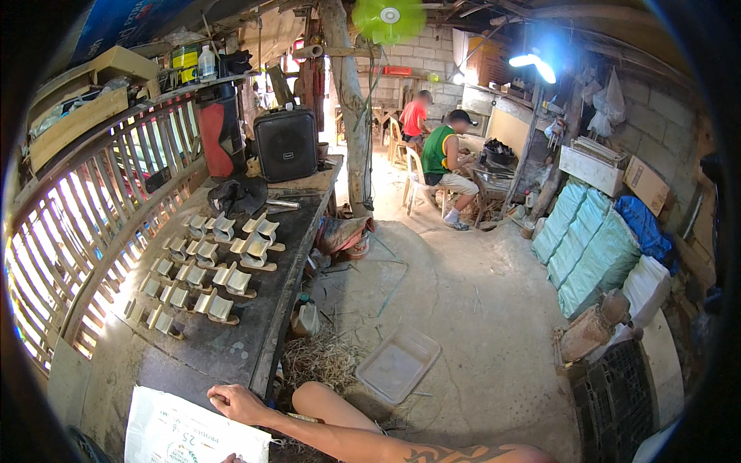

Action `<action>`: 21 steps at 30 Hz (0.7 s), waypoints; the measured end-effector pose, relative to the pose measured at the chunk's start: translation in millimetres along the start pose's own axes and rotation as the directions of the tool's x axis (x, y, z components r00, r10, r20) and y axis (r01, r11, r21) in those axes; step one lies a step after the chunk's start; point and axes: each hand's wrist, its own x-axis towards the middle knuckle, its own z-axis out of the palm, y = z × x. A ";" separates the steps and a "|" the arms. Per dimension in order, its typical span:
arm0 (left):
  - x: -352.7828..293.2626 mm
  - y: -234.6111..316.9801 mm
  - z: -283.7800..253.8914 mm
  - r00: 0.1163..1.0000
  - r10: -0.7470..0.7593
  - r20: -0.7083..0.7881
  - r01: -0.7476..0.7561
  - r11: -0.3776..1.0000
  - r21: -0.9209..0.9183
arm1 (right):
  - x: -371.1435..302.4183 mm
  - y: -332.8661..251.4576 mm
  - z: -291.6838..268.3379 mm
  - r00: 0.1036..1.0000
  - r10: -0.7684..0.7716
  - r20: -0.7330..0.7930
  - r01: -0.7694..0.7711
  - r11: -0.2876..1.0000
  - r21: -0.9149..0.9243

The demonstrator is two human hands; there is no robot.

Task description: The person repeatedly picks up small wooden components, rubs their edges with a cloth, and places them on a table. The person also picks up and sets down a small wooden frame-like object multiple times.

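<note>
Note dark-topped workbench (224, 351), supporting rows of curved-topped blocks (221, 305). Locate white printed sack (174, 424) at near end. Find right hand (236, 403) curled narrow at sack's upper edge; cannot tell whether gripping. Find apparent left-hand fingertip (230, 459) lower down; cannot tell grip. Judge step as sack handling; seems to call for two-handed steadying.

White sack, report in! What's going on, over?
Right hand curled at far edge of white sack. Left hand barely in frame. Pale curved pieces beyond, clear of it.
</note>
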 end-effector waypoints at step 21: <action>2.5 -11.9 5.4 0.976 -0.005 -0.219 0.019 0.998 0.064 | -3.8 -12.9 -6.1 0.997 0.073 -0.024 -0.073 0.997 -0.023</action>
